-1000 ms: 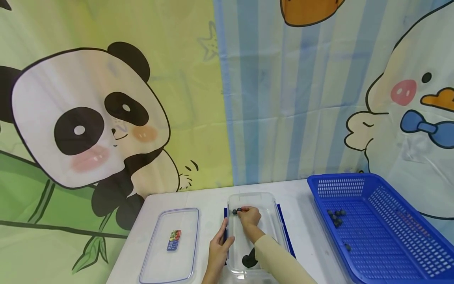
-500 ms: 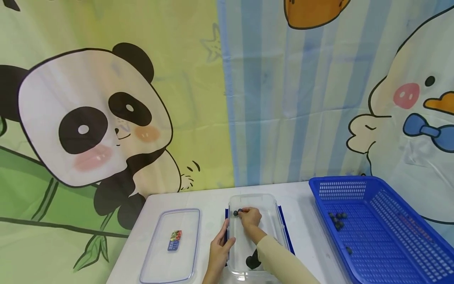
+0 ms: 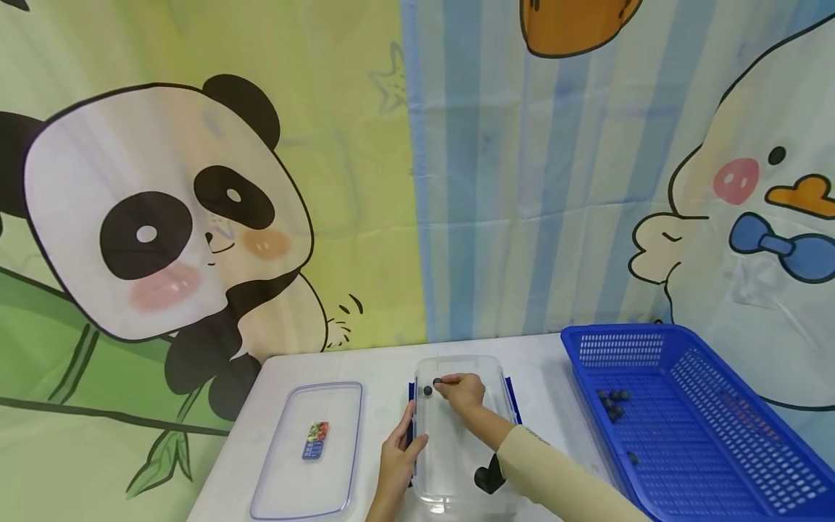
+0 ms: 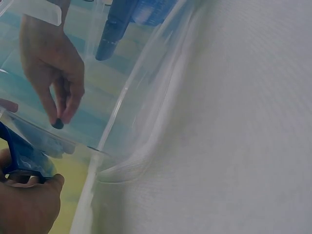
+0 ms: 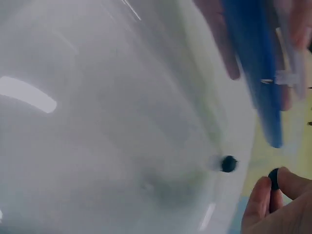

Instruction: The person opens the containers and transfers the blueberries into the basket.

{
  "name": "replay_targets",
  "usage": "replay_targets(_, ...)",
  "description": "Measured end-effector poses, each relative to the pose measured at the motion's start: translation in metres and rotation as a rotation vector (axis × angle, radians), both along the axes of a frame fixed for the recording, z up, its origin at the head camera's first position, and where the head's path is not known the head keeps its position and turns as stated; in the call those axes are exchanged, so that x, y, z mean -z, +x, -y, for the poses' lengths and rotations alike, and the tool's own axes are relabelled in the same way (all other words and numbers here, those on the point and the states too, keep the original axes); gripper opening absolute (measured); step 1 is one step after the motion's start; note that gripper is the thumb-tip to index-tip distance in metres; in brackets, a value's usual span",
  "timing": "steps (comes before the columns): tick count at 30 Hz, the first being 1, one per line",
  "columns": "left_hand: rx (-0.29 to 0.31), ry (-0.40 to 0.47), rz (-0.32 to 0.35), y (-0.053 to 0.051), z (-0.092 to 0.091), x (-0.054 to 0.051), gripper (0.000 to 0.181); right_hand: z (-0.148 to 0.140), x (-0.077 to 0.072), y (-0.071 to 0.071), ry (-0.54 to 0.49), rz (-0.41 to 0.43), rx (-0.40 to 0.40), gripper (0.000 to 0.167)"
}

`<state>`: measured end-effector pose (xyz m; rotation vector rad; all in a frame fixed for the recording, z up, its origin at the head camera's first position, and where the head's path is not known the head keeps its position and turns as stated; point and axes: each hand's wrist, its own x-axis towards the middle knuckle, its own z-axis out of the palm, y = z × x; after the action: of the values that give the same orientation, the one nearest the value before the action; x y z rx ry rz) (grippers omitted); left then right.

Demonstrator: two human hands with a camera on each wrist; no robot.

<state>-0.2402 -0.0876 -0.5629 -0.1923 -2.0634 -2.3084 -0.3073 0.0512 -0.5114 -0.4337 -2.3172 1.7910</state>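
Note:
A clear plastic food container (image 3: 457, 442) with blue side latches stands on the white table. My left hand (image 3: 396, 457) grips its left side, thumb on the rim; in the left wrist view, that hand's fingers (image 4: 29, 204) curl round a blue latch (image 4: 22, 151). Over the container's far left part, my right hand (image 3: 464, 393) pinches one small dark round berry (image 5: 274, 179), like a blueberry, between thumb and fingertips. A second such berry (image 3: 428, 391) lies in the container's far left corner, apart from the fingers.
A clear lid (image 3: 306, 478) with a colourful label lies left of the container. At the right, a blue plastic basket (image 3: 678, 428) holds several dark berries (image 3: 613, 402). A dark heart-shaped patch (image 3: 489, 475) shows beside the right sleeve. A cartoon-printed curtain (image 3: 365, 181) hangs behind the table.
My right hand has shifted slightly up and away from the berry in the corner, still pinching the other; the right sleeve swung right. My left hand keeps its grip on the container.

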Motion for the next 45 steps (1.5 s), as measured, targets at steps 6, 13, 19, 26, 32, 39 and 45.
replay_targets(6, 0.001, -0.023, 0.012, 0.000, -0.001, 0.001, 0.060, -0.024, -0.033, 0.013, -0.151, -0.045, -0.106, 0.022)
replay_targets(13, -0.009, 0.006, -0.009, 0.001, -0.003, 0.005, 0.060, -0.084, -0.071, 0.020, -0.211, -0.085, -0.094, 0.030)
replay_targets(19, -0.007, 0.000, -0.003, 0.003, 0.001, 0.007, 0.059, -0.175, -0.077, 0.033, -0.031, -0.128, -0.048, 0.044)
replay_targets(26, -0.021, -0.017, 0.021, 0.005, 0.005, 0.005, 0.059, -0.273, -0.047, 0.047, 0.224, -0.083, 0.070, 0.051)
replay_targets(32, -0.029, -0.016, 0.017, 0.004, 0.006, 0.006, 0.060, -0.331, -0.022, 0.051, 0.367, -0.127, -0.047, 0.050)
replay_targets(39, -0.025, -0.013, -0.009, 0.002, 0.004, 0.008, 0.060, -0.371, -0.002, 0.056, 0.393, -0.045, -0.347, 0.038)
replay_targets(45, -0.015, -0.010, -0.014, -0.001, 0.000, 0.003, 0.060, -0.387, 0.009, 0.055, 0.312, 0.041, -0.481, 0.038)
